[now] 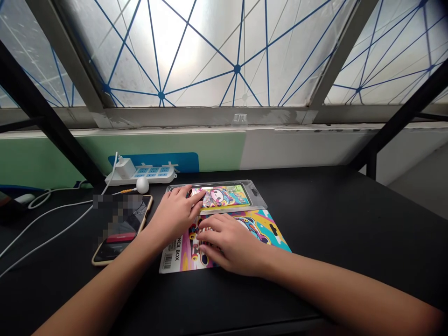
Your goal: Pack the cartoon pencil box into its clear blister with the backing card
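Observation:
A colourful pencil box (227, 197) with a cartoon figure lies flat in a clear plastic blister tray (258, 198). Below the tray, nearer to me, a bright printed backing card (275, 232) lies on the desk; "NCIL BOX" and a barcode show at its left end. My left hand (178, 209) rests over the left part of the tray, its fingers stretched across the pencil box. On the middle of the card lies my right hand (233, 243), palm down with its fingers apart and slightly bent. Both hands cover parts of the printing.
A phone (140, 228) lies on the black desk (336, 214) left of the card. Behind it stand a white power strip (154, 174) with a plugged-in charger and a round white object (142, 185). White cables (63, 205) run across the left side. Black frame bars slant at both sides.

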A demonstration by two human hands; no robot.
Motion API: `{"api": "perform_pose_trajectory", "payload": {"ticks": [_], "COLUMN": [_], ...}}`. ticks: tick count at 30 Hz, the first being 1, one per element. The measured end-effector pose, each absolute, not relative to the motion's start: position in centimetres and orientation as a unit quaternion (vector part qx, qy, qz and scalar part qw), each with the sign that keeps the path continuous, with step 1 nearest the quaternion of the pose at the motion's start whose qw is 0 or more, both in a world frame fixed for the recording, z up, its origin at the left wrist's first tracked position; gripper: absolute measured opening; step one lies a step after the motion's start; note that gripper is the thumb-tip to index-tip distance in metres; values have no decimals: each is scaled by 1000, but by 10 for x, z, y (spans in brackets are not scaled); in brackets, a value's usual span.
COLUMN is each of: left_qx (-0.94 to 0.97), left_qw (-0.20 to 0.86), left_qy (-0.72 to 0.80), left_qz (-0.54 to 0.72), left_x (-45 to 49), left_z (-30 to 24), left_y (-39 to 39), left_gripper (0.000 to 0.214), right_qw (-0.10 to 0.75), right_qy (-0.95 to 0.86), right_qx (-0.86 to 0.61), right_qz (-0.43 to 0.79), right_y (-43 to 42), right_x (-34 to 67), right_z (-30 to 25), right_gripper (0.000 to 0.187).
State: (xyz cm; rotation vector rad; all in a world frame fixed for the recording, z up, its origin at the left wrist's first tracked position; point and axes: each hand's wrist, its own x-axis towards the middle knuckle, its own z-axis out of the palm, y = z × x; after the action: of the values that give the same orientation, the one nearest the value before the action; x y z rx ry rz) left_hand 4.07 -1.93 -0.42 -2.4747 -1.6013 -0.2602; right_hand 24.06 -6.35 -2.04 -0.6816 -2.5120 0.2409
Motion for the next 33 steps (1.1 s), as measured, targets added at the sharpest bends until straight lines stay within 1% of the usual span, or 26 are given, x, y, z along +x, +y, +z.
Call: {"api": "perform_pose_trajectory", "payload": {"ticks": [2,4,6,8,11,18,24,33], "left_qx": [-834,-833,-831,-830,-831,-830,-833,-830], "left_qw": [92,92,90,89,89,86,84,78], "left_qy": [-538,-539,-542,-544,-543,-545,-538,-541], "left_qz": [-86,-83,-81,-80,-79,-83,-95,-112], "left_x": [41,41,41,40,40,41,40,39], "left_z": [-4,-4,-4,-4,-4,-3,-2,-4], "left_y": [-20,-20,-19,-19,-19,-20,-20,-19], "left_gripper": [44,44,45,46,46,45,44,43], "right_qw": [304,319,292,236,192,120,91,112], "right_qy": [-915,-901,-884,-865,-852,-858,-863,-867], "right_qx": [-258,-294,-364,-443,-487,-499,-491,-483], "right_qz": [58,17,-10,-13,-1,36,74,52], "right_y": [-56,-43,-27,-9,13,30,40,54], "right_x": [246,255,268,283,302,315,320,318], "right_z": [-16,-8,1,6,8,3,9,2], "right_gripper": [22,21,23,25,30,48,63,58]}}
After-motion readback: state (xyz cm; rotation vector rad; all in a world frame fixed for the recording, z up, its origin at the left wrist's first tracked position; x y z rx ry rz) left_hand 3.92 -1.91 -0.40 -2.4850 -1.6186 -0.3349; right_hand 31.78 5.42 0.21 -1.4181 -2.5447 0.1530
